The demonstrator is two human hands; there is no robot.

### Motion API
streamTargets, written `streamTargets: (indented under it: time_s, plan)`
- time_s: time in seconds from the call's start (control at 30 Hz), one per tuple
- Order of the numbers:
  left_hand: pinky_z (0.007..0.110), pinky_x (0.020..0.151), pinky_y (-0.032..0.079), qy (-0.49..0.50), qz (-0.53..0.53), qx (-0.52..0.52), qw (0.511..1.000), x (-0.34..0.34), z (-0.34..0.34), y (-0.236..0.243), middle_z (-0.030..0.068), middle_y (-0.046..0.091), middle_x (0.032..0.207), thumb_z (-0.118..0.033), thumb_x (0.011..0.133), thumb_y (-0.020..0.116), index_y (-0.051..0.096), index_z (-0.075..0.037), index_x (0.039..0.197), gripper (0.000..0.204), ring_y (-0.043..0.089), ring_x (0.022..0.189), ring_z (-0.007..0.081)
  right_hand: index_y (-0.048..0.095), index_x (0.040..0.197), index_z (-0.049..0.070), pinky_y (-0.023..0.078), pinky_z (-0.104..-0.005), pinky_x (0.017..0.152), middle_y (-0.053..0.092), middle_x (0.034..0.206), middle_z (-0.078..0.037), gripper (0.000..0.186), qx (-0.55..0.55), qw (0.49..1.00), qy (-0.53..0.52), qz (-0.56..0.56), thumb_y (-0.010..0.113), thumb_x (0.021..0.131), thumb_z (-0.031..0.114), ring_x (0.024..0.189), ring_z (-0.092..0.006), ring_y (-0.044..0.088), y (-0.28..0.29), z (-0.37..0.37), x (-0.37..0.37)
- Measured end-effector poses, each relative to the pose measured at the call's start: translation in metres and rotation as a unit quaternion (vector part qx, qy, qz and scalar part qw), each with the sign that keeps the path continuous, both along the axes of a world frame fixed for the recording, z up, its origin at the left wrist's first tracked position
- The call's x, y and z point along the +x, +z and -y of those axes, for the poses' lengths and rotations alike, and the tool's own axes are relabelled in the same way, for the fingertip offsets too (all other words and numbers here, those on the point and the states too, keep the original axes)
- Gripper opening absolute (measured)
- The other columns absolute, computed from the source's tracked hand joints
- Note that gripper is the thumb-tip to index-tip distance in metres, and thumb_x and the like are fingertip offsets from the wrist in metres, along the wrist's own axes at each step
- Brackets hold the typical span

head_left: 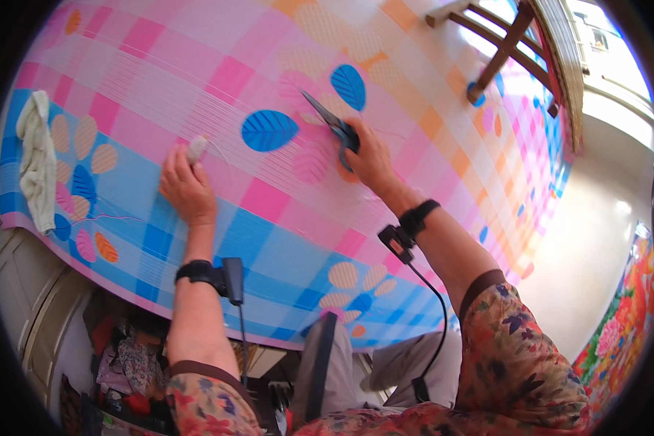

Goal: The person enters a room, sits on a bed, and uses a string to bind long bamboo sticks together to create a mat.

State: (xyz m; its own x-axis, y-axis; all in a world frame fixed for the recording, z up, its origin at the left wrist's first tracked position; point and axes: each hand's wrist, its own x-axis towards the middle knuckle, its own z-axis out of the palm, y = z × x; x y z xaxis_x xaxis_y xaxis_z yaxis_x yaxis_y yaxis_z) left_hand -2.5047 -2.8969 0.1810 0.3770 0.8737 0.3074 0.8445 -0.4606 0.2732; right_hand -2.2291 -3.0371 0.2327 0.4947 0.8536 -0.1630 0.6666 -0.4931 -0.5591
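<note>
Cutting preparation, I judge: inside the bench's (283, 251) near edge, left fingers (171, 167) pinch a white bundle (196, 149), right fingers (364, 138) grip scissors (332, 120); snipping requires bringing them together.

Bright window (600, 38), brown wooden legs (508, 49), pale panelling (23, 265)

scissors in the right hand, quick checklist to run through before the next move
1. Scissors held by the right hand: ok, the grip is at the handles.
2. Scissors pointing away from the left hand: ok, they point toward the far side, with a gap between.
3. Scissors fully closed: cannot tell, the blades are too small in view.
4. Small pale object held: ok, at the left hand's fingertips; what it is, cannot tell.
5. White cloth apart from both hands: ok, it lies at the left edge of the patterned cover.
</note>
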Motion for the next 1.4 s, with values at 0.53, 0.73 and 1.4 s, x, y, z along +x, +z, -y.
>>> streamTargets:
  time_s: [0.53, 0.73, 1.4]
  plan:
    - [0.039, 0.089, 0.033, -0.008, 0.0, -0.012, 1.0, 0.006, 0.003, 0.004, 0.0061, 0.047, 0.121, -0.023, 0.089, 0.046, 0.046, -0.011, 0.12, 0.034, 0.043, 0.111, 0.0256, 0.052, 0.096, 0.007, 0.042, -0.0404, 0.072, 0.056, 0.081, -0.014, 0.028, -0.164, 0.979, 0.123, 0.015, 0.053, 0.069, -0.002, 0.082, -0.0319, 0.054, 0.05, 0.131, 0.056]
    - [0.039, 0.091, 0.032, -0.001, -0.03, -0.027, 0.999, -0.003, 0.0, 0.006, 0.0068, 0.046, 0.122, -0.022, 0.089, 0.044, 0.046, -0.01, 0.12, 0.033, 0.042, 0.112, 0.0251, 0.049, 0.101, 0.009, 0.04, -0.0368, 0.072, 0.052, 0.083, -0.007, 0.031, -0.17, 0.938, 0.299, 0.041, 0.053, 0.071, 0.004, 0.079, -0.0254, 0.053, 0.027, 0.14, 0.048]
    - [0.041, 0.091, 0.034, -0.032, -0.009, -0.004, 0.999, -0.003, -0.001, 0.0, 0.013, 0.047, 0.121, -0.016, 0.089, 0.043, 0.044, -0.005, 0.12, 0.032, 0.044, 0.108, 0.0314, 0.046, 0.095, 0.005, 0.046, -0.0313, 0.063, 0.055, 0.081, -0.011, 0.033, -0.348, 0.926, 0.009, -0.149, 0.059, 0.067, -0.007, 0.072, -0.0235, 0.056, 0.268, 0.255, 0.15]
